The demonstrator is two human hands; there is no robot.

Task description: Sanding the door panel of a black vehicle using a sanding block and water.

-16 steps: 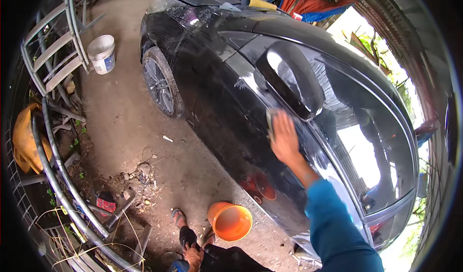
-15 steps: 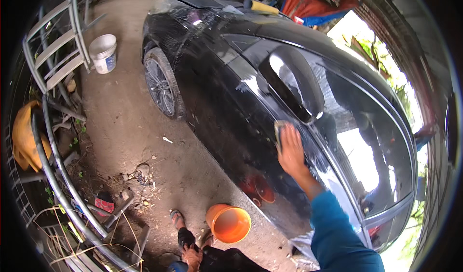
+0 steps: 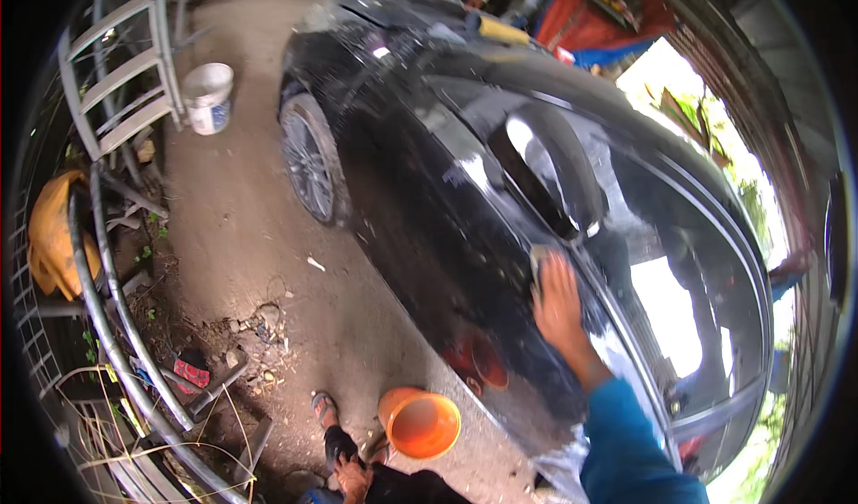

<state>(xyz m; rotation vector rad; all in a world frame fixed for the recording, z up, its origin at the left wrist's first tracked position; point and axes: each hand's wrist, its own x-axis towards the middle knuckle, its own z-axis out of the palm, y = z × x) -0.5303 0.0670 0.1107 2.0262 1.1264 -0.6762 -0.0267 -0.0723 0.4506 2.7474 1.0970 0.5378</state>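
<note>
The big black car [image 3: 420,227] is filling most of the view, and the work is being done high on its front door. The black side mirror [image 3: 573,161] is sticking out just above the working spot. Lower down, an orange bucket [image 3: 391,415] is standing on the dirt between the feet and the car, and a white bucket [image 3: 207,102] is being left farther off, past the front wheel. The right hand [image 3: 559,303] is being slid along the door, under the window edge. Compared with half a second ago, it is now being kept farther back from the car's nose, and a bit more below the mirror. Its fingers are being held long and almost flat, close to each other, and a small pad is being pressed under them. So, it seems, one rubbing stroke is being carried on, and more of the door is being reached. The left hand [image 3: 353,480] is being rested low down, by the bent leg; how far its fingers are being curled, or whether anything is being held, cannot be told. Smallest of all, the pad [image 3: 537,258] is being mostly covered, with only its pale edge peeking out against the door.
</note>
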